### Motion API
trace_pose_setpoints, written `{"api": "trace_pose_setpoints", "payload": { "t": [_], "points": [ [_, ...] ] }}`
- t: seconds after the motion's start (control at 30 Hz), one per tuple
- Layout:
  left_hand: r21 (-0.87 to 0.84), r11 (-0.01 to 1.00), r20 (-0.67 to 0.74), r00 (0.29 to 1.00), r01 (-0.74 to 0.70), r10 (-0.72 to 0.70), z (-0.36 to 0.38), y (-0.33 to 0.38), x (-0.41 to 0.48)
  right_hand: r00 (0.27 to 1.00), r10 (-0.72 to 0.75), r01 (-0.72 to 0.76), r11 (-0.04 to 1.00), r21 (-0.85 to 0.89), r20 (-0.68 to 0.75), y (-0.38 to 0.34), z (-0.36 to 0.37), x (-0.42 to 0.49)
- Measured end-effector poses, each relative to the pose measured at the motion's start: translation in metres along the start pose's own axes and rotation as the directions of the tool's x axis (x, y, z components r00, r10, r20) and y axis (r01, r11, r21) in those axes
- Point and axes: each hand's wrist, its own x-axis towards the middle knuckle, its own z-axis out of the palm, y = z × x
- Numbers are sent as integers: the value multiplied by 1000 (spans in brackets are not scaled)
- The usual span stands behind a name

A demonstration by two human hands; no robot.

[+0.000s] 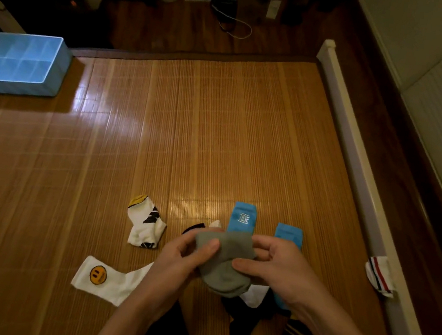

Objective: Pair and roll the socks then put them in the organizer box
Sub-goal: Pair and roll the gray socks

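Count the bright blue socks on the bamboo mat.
2. The bright blue sock with white lettering lies beyond the grey sock; the plain bright blue sock lies right of it, partly under the right hand. Others may be hidden.

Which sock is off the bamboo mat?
The white sock with red and dark stripes, lying on the pale rail at the right; the rest are over the mat.

Organizer box (18,88) partly beyond the left edge; smiley sock (106,278) end behind the left hand (183,260).
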Motion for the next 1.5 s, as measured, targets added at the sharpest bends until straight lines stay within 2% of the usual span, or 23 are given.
{"api": "trace_pose_setpoints", "payload": {
  "t": [0.13, 0.23, 0.33, 0.43, 0.53, 0.63, 0.77, 0.93, 1.03, 1.17, 1.23, 1.3, 1.37, 1.43, 1.5],
  "points": [
    [127, 987, -2, 995, -94, 95, 4, 16, 0, 998, -27, 26, 1000, 14, 53, -5, -3, -6],
    [269, 948, 10, 985, -170, 174, 8, 21, -3, 993, -120, 120, 993, -13, -13, -7, -5, -8],
    [351, 920, 45, 984, -176, 171, 13, 26, -3, 974, -214, 207, 975, -81, -75, -5, -6, -10],
    [342, 931, 116, 989, -131, 96, 13, 31, -3, 951, -283, 264, 952, -154, -121, -1, -8, -11],
    [280, 956, 151, 987, -87, 46, 15, 34, -4, 948, -302, 298, 953, -57, -104, 0, -12, -14],
    [247, 963, 143, 987, -109, 75, 18, 37, -4, 931, -354, 349, 935, -67, -94, 1, -15, -17],
    [130, 990, 94, 995, -47, 34, 24, 39, -5, 914, -375, 373, 927, -47, -155, -2, -12, -18],
    [111, 994, 39, 999, -10, 6, 26, 44, -2, 885, -415, 400, 910, -112, -213, -3, -8, -17],
    [159, 986, 51, 998, -51, 44, 23, 43, 0, 899, -406, 389, 912, -129, -161, -7, -10, -15],
    [337, 915, 95, 975, -219, 198, 18, 45, 0, 939, -325, 317, 945, -85, -109, -13, -13, -9],
    [362, 894, 106, 965, -263, 241, 16, 46, 1, 951, -303, 288, 941, -179, -61, -16, -15, -6],
    [293, 932, 90, 977, -212, 194, 15, 47, 3, 937, -346, 313, 885, -346, -39, -19, -17, -5],
    [187, 979, 77, 995, -78, 64, 15, 48, 4, 903, -427, 356, 803, -479, -43, -22, -17, -3],
    [134, 989, 61, 996, 58, -67, 14, 50, 7, 863, -502, 398, 740, -542, -51, -22, -13, -2],
    [92, 987, 60, 989, 133, -138, 11, 54, 10, 815, -578, 440, 668, -600, -46, -18, -8, -2]
  ]
}}
